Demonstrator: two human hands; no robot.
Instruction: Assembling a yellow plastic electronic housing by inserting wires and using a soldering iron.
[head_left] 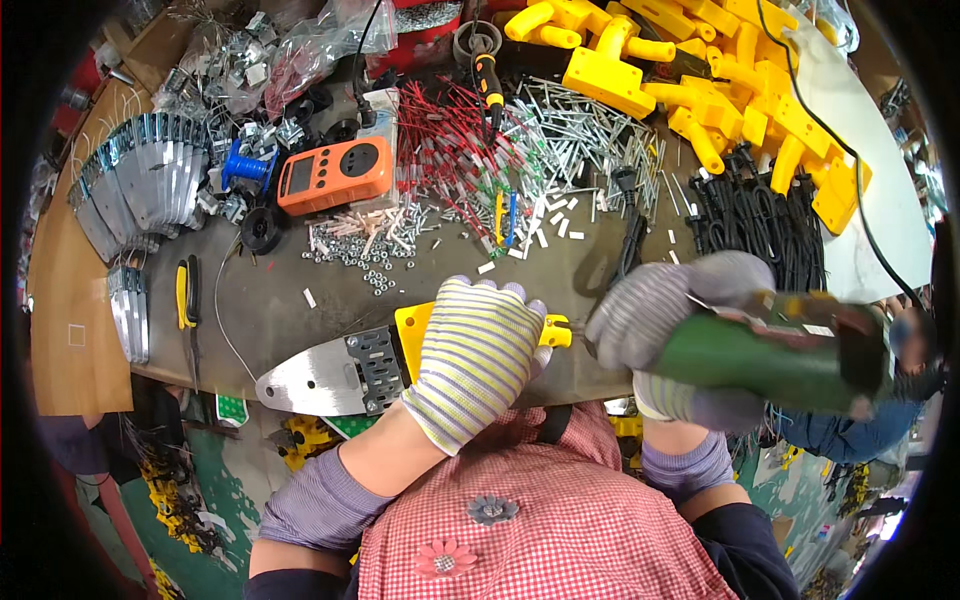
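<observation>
My left hand [478, 355], in a striped glove, is closed around the yellow plastic handle [412, 335] of a tool near the table's front edge. From the handle a slotted metal guard [376, 368] and a pointed silver plate [312, 380] stretch to the left. The handle's yellow end [556, 331] sticks out past my fingers on the right. In my gloved right hand [650, 315] is a green power screwdriver [765, 355], smeared by motion. Its front points left at the handle's end; whether they touch cannot be made out.
Behind my hands lie an orange multimeter [335, 175], loose nuts [375, 265], red wires [450, 140] and long screws [590, 140]. Yellow housings [740, 90] and black cords [760, 220] are piled at right. Metal plates [150, 175] and yellow-black pliers [188, 300] lie at left.
</observation>
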